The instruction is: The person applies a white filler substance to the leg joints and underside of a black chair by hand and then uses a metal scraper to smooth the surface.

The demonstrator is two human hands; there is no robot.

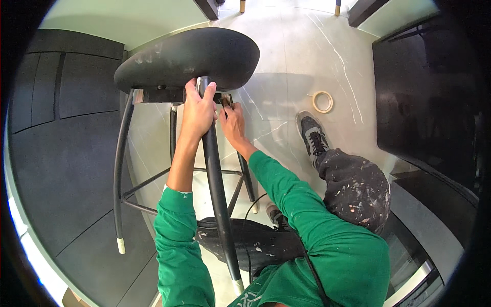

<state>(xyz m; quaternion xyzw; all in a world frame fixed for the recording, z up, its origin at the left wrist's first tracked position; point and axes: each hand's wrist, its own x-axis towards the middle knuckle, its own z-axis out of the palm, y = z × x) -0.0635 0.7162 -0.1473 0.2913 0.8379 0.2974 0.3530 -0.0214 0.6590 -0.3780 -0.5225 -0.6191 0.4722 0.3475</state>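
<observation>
A black stool stands before me, its rounded seat (189,59) at the top and its dark tubular legs ending in pale tips. My left hand (198,115) is wrapped round the upper end of the nearest leg (216,179), just below the seat, with the thumb along the tube. Close to its right, my right hand (233,123) has its fingers closed at the under-seat frame (161,95), by a small brownish piece (226,100). The fingers partly hide that piece, so what exactly they hold is unclear. Pale smudges mark the seat.
A roll of masking tape (330,105) lies on the grey marbled floor (286,56), beyond my right shoe (313,134). Dark panels (76,153) run along the left, and a black cabinet (424,87) stands at the right. A thin black cord (247,217) hangs near my knees.
</observation>
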